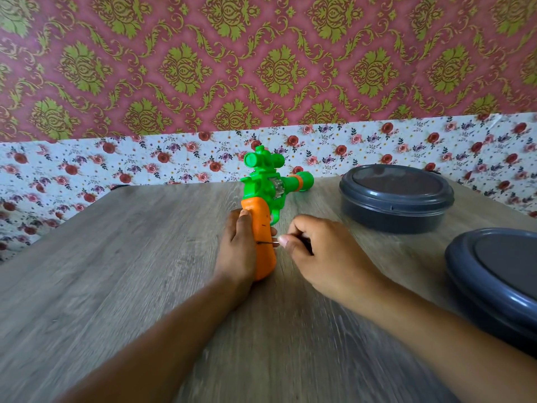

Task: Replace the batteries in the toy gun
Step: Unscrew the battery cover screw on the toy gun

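Note:
A green toy gun (266, 181) with an orange grip (263, 237) lies on the wooden table (116, 286), its barrel pointing away to the right. My left hand (236, 251) grips the orange handle from the left, thumb on top. My right hand (322, 251) pinches a small screwdriver (268, 243); its thin metal shaft touches the side of the orange grip. Most of the screwdriver's dark handle is hidden inside my right fingers.
Two dark grey round lidded containers stand on the right: one container (396, 199) at the back, a second container (494, 271) nearer at the right edge. A floral-papered wall (87, 170) runs behind the table.

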The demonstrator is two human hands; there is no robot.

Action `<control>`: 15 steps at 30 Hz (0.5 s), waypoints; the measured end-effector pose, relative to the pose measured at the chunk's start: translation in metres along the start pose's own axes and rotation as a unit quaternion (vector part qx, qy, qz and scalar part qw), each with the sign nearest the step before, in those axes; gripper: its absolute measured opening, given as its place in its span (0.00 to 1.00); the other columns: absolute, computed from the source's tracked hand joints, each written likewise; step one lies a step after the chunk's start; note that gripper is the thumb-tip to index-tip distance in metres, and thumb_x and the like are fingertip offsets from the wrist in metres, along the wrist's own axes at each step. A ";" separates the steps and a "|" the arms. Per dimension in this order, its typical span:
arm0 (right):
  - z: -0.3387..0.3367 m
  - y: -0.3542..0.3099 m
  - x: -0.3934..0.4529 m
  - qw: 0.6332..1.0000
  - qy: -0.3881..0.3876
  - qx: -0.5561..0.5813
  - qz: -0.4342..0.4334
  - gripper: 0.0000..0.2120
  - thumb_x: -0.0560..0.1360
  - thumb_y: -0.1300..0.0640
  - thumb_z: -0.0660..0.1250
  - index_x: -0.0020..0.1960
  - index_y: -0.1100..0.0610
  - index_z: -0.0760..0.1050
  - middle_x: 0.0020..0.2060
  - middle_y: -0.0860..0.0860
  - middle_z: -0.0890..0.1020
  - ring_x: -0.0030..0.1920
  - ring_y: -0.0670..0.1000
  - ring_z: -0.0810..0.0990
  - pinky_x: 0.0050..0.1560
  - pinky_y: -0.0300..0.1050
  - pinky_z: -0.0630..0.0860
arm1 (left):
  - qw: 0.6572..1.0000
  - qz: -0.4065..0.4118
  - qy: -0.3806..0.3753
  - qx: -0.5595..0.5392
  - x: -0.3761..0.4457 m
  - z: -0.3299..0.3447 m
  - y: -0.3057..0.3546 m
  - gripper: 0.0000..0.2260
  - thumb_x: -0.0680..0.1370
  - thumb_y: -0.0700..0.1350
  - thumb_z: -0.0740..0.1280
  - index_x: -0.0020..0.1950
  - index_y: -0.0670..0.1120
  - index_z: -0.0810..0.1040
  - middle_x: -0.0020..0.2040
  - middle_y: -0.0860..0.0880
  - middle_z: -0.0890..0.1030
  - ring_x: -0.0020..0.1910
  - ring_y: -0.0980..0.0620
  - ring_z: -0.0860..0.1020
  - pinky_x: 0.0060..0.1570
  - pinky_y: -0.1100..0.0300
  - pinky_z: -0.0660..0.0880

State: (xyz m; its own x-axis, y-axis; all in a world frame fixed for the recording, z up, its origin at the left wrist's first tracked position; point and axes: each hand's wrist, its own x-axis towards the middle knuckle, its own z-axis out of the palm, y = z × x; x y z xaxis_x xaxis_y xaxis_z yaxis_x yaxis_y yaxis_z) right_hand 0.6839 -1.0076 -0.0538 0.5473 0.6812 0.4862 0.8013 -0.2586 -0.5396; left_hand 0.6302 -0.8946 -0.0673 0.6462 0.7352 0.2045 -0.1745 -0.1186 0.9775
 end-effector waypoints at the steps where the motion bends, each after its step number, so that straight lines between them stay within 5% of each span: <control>1: 0.000 0.001 0.000 1.000 0.003 0.016 0.001 0.11 0.75 0.53 0.66 0.36 0.54 0.70 0.24 0.46 0.69 0.26 0.45 0.65 0.30 0.45 0.62 | 1.000 -0.001 -0.001 -0.003 0.000 0.000 0.000 0.13 0.83 0.46 0.49 0.42 0.53 0.69 0.36 0.52 0.76 0.25 0.69 0.75 0.24 0.75 0.70; 9: -0.003 0.002 0.003 0.995 0.015 0.100 0.022 0.08 0.72 0.56 0.70 0.36 0.57 0.75 0.26 0.44 0.74 0.28 0.41 0.71 0.31 0.34 0.62 | 1.000 -0.006 0.008 0.009 0.000 0.000 0.000 0.13 0.83 0.46 0.49 0.43 0.52 0.70 0.35 0.53 0.76 0.23 0.67 0.75 0.23 0.73 0.70; 15: 0.005 0.000 0.001 0.979 0.008 0.200 0.042 0.09 0.76 0.55 0.65 0.41 0.59 0.71 0.26 0.43 0.72 0.28 0.39 0.71 0.34 0.36 0.64 | 1.000 -0.004 -0.004 -0.009 -0.004 0.002 0.006 0.10 0.83 0.45 0.49 0.54 0.46 0.69 0.35 0.52 0.74 0.23 0.68 0.75 0.21 0.74 0.69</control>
State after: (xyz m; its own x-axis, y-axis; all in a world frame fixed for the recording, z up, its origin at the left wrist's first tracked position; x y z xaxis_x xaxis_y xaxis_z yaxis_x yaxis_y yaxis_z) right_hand 0.6832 -1.0037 -0.0573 0.6131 0.6574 0.4381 0.5969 -0.0221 -0.8020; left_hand 0.6280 -0.9000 -0.0625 0.6539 0.7307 0.1962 -0.1815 -0.1003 0.9783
